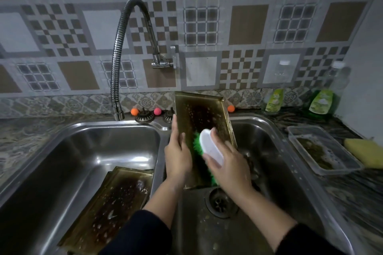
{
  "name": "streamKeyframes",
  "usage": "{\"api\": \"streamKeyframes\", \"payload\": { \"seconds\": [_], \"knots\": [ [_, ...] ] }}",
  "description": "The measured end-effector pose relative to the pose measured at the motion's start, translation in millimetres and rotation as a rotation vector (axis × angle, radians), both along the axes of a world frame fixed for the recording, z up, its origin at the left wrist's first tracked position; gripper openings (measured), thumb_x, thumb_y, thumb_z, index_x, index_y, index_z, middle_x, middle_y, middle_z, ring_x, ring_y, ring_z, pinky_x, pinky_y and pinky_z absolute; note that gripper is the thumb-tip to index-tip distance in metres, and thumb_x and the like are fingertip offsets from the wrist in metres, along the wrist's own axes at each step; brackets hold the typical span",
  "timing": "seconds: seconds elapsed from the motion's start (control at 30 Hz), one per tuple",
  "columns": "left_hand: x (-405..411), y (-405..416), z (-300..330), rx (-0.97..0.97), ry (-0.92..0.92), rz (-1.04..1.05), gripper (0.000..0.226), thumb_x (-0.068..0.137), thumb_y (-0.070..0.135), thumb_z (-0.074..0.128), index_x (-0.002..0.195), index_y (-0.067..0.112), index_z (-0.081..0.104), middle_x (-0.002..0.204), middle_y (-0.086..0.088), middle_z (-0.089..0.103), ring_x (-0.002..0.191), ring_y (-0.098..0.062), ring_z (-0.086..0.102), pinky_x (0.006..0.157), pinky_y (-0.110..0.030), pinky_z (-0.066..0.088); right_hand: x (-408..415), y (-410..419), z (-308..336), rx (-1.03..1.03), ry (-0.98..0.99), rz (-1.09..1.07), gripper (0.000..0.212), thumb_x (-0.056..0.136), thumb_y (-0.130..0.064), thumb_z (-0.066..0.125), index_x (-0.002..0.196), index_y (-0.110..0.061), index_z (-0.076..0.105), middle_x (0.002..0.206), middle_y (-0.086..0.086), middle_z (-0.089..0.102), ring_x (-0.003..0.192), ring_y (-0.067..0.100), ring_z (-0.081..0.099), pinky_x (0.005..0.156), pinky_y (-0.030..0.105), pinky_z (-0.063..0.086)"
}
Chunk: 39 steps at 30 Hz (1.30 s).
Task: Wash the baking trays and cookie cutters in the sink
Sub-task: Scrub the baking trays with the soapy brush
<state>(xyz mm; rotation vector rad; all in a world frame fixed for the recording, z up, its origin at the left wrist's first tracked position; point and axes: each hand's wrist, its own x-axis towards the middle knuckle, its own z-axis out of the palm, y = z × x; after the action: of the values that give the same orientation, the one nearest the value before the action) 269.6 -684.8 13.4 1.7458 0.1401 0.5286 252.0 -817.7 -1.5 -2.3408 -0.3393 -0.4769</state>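
Patterned wall tiles, grey and brown checks, fill the upper half of the frame; dark marbled tabletop (24, 138) runs below them.

Double steel sink (116, 128), centre of frame. Flexible faucet (119, 62) arches from upper centre, its nozzle ending above the back rim of the left basin.

Item 1: baking tray (199, 114), brass-toned, dark stained middle, wet. Stands tilted in the right basin, top edge leaning toward the wall, bottom edge near the drain (220, 203).

Item 2: second baking tray (112, 203), same kind, lying tilted in the left basin, lower left of frame, speckled with droplets.

Item 3: scrub brush (211, 149), white back, green bristles, pressed against the face of the upright tray.

My left hand (178, 151): fingers straight and together, thumb apart, clasping the left edge of the upright tray. My right hand (230, 165): curled around the brush, gripping it from behind. Dark sleeves on both forearms at the bottom of the frame.

Item 4: clear plastic container (323, 149), tabletop, right of frame, holding murky suds.

Item 5: yellow sponge (364, 151), just beside the container, far right.

Item 6: two bottles of green dish liquid (273, 101), upper right by the wall.

Item 7: two sink strainers (144, 117) on the back rim, with small orange and pink balls (134, 111) nearby.

Cookie cutters: cannot tell where they are.
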Motion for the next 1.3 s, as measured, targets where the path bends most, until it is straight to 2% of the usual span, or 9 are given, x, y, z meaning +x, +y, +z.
{"api": "streamKeyframes", "payload": {
  "seconds": [0.1, 0.27, 0.43, 0.67, 0.77, 0.87, 1.0, 1.13, 1.3],
  "knots": [
    [-13, -12, 5, 0.140, 0.038, 0.013, 0.074, 0.096, -0.002, 0.037, 0.149, 0.045, 0.016, 0.097, 0.038, 0.044, 0.078, 0.034, 0.045, 0.066, 0.006, 0.036, 33, -3, 37, 0.159, 0.052, -0.038, 0.076, 0.090, -0.044, 0.057, 0.148, -0.046, 0.008, 0.147, -0.002, 0.041, 0.126, 0.020, 0.049, 0.095, 0.030, 0.043],
    [-34, -47, 4, 0.619, 0.030, -0.056, 0.088, 0.092, 0.006, 0.037, 0.141, 0.060, -0.012, 0.106, 0.005, 0.064, 0.077, -0.015, 0.064, 0.062, -0.038, 0.053, 67, -2, 84, 0.188, 0.153, -0.147, 0.085, 0.081, -0.067, 0.053, 0.141, -0.058, -0.007, 0.130, 0.011, 0.047, 0.106, 0.033, 0.058, 0.086, 0.044, 0.053],
    [-40, -63, -3, 0.790, 0.085, -0.115, 0.072, 0.099, 0.027, 0.032, 0.144, 0.048, -0.020, 0.119, 0.005, 0.059, 0.085, -0.022, 0.065, 0.059, -0.032, 0.043, 66, -7, 80, 0.162, 0.059, -0.219, 0.065, 0.088, -0.035, 0.058, 0.146, -0.042, 0.028, 0.136, 0.005, 0.048, 0.103, 0.021, 0.058, 0.074, 0.031, 0.052],
    [-13, -39, -9, 0.393, 0.252, -0.192, 0.056, 0.096, 0.059, 0.019, 0.146, 0.052, -0.005, 0.153, 0.004, 0.031, 0.132, -0.022, 0.044, 0.100, -0.039, 0.039, 53, -41, 106, 0.667, 0.075, -0.080, 0.053, 0.096, -0.021, 0.050, 0.146, -0.032, 0.034, 0.150, -0.004, 0.037, 0.110, -0.003, 0.047, 0.070, 0.002, 0.040],
    [4, -28, -11, 0.178, 0.323, -0.244, 0.070, 0.091, 0.066, 0.030, 0.147, 0.048, -0.007, 0.156, 0.000, 0.029, 0.139, -0.024, 0.034, 0.111, -0.040, 0.029, 48, -51, 113, 0.869, 0.131, -0.038, 0.050, 0.098, -0.020, 0.046, 0.144, -0.037, 0.036, 0.151, -0.014, 0.031, 0.107, -0.004, 0.047, 0.087, 0.011, 0.044],
    [7, -25, -5, -0.082, 0.215, -0.261, 0.072, 0.092, 0.051, 0.052, 0.151, 0.039, 0.013, 0.146, 0.006, 0.045, 0.126, -0.009, 0.046, 0.103, -0.027, 0.038, 46, -57, 109, 0.882, 0.183, -0.044, 0.049, 0.098, -0.024, 0.044, 0.143, -0.044, 0.034, 0.154, -0.013, 0.026, 0.135, 0.009, 0.032, 0.109, 0.035, 0.028],
    [8, -13, -10, -0.103, 0.061, -0.200, 0.064, 0.089, 0.038, 0.064, 0.146, 0.039, 0.033, 0.135, 0.016, 0.053, 0.117, 0.000, 0.054, 0.096, -0.021, 0.048, 51, -72, 99, 0.807, 0.180, -0.061, 0.061, 0.098, -0.027, 0.046, 0.147, -0.046, 0.016, 0.159, -0.005, 0.015, 0.137, 0.020, 0.034, 0.102, 0.035, 0.033],
    [14, 3, -13, -0.071, 0.028, -0.035, 0.065, 0.085, 0.045, 0.067, 0.144, 0.039, 0.039, 0.131, 0.017, 0.057, 0.113, 0.000, 0.058, 0.094, -0.023, 0.050, 51, -95, 83, 0.384, 0.203, -0.104, 0.073, 0.097, -0.028, 0.050, 0.146, -0.053, 0.001, 0.160, -0.003, 0.013, 0.087, 0.020, 0.067, 0.079, 0.037, 0.054],
    [15, 2, 2, -0.048, -0.047, 0.098, 0.062, 0.087, 0.041, 0.066, 0.144, 0.037, 0.040, 0.124, 0.025, 0.053, 0.112, 0.009, 0.049, 0.081, 0.004, 0.035, 10, -77, 59, 0.050, -0.028, -0.145, 0.084, 0.085, -0.029, 0.068, 0.146, -0.048, 0.012, 0.143, -0.005, 0.047, 0.118, 0.020, 0.054, 0.083, 0.031, 0.050]
  ]
}}
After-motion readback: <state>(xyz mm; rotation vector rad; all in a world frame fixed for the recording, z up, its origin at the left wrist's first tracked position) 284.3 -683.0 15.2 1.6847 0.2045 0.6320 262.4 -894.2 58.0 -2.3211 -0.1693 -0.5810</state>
